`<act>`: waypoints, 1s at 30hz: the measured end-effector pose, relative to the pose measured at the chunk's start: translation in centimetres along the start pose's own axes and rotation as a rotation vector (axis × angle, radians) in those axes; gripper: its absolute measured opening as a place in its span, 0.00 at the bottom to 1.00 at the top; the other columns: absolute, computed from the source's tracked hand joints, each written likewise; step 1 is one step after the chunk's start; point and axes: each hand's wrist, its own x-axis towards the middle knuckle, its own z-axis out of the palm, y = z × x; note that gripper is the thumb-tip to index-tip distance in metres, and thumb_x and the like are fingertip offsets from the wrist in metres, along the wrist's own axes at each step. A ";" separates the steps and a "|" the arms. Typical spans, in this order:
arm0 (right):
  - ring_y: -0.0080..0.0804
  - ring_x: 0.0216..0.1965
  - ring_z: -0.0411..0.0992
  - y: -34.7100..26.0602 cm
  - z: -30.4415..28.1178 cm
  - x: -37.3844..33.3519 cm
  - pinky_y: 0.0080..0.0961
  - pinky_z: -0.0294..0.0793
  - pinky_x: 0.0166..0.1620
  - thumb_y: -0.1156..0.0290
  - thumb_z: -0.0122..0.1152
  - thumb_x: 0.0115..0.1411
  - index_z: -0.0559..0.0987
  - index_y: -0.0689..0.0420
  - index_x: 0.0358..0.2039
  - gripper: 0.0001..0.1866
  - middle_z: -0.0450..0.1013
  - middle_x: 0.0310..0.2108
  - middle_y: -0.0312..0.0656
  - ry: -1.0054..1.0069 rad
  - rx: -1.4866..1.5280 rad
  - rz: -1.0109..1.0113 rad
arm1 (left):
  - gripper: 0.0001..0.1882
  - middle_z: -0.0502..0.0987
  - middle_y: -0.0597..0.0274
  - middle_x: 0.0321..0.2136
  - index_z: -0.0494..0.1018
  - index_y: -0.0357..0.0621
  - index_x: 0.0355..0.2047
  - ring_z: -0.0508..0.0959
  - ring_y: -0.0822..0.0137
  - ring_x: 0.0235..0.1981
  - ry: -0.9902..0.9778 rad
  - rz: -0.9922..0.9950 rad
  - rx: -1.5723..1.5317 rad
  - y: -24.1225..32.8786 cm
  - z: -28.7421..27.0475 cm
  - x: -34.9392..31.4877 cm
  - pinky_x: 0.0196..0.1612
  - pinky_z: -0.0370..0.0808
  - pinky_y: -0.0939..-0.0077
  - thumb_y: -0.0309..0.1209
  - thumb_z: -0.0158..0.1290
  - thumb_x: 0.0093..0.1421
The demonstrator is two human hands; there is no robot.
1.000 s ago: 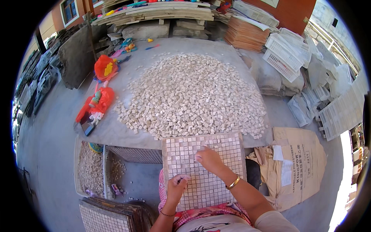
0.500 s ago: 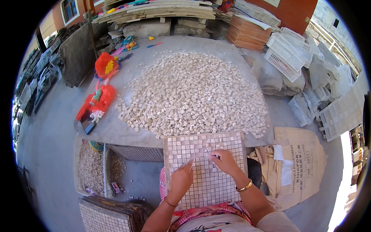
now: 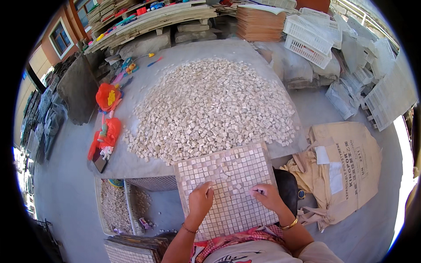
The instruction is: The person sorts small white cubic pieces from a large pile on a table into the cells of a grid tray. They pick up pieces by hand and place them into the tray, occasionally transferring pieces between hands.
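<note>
A square board (image 3: 232, 215) with a grid of small cream stone tiles lies across my lap, its far edge against the table. Several cells in its far half lack a tile, and a few loose tiles (image 3: 225, 175) lie tilted there. My left hand (image 3: 201, 200) is over the board's left part, fingers curled together. Over the right part, my right hand (image 3: 266, 196) has thumb and fingers pinched. Whatever either hand may hold is too small to make out. Just beyond the board spreads a big heap of loose stone tiles (image 3: 215, 105).
The grey table (image 3: 144, 166) carries red plastic bags (image 3: 107, 131) and a phone (image 3: 101, 164) at left. Below left stand a white crate (image 3: 131, 206) of tile pieces and stacked tile boards (image 3: 127, 252). A tan sack (image 3: 351, 175) lies right; white baskets (image 3: 311, 39) sit behind.
My hands have drawn apart: the right has moved right and toward me, away from the loose tiles; the left is slightly further left. The head view has turned, and the board appears more tilted.
</note>
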 end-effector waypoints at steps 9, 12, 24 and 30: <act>0.28 0.23 0.71 0.2 -1.3 -0.9 0.21 0.68 0.27 0.70 0.59 0.53 0.78 0.61 0.31 0.08 0.74 0.24 0.43 0.069 0.098 -0.005 | 0.11 0.73 0.56 0.25 0.71 0.45 0.36 0.75 0.55 0.25 -0.071 0.131 0.200 1.0 4.0 3.4 0.26 0.72 0.64 0.29 0.55 0.51; 0.28 0.23 0.71 0.7 -2.2 -1.5 0.21 0.68 0.27 0.72 0.59 0.53 0.78 0.62 0.31 0.07 0.74 0.24 0.44 0.099 0.070 -0.006 | 0.09 0.73 0.56 0.25 0.72 0.44 0.33 0.75 0.55 0.25 -0.078 0.035 0.104 -0.1 3.0 3.4 0.26 0.72 0.64 0.29 0.55 0.51; 0.27 0.22 0.70 0.3 -2.1 -1.1 0.20 0.68 0.26 0.72 0.59 0.53 0.78 0.63 0.29 0.07 0.73 0.22 0.44 0.101 0.103 -0.035 | 0.05 0.74 0.54 0.25 0.73 0.41 0.29 0.75 0.53 0.26 -0.197 0.017 0.128 -1.3 0.0 3.2 0.28 0.72 0.64 0.29 0.53 0.53; 0.28 0.21 0.69 -0.1 -2.2 -0.7 0.21 0.67 0.26 0.71 0.59 0.53 0.78 0.62 0.29 0.07 0.73 0.22 0.43 0.076 0.127 0.007 | 0.04 0.73 0.56 0.24 0.73 0.42 0.27 0.74 0.54 0.24 -0.103 0.048 0.012 -1.4 0.6 3.8 0.27 0.71 0.64 0.28 0.53 0.52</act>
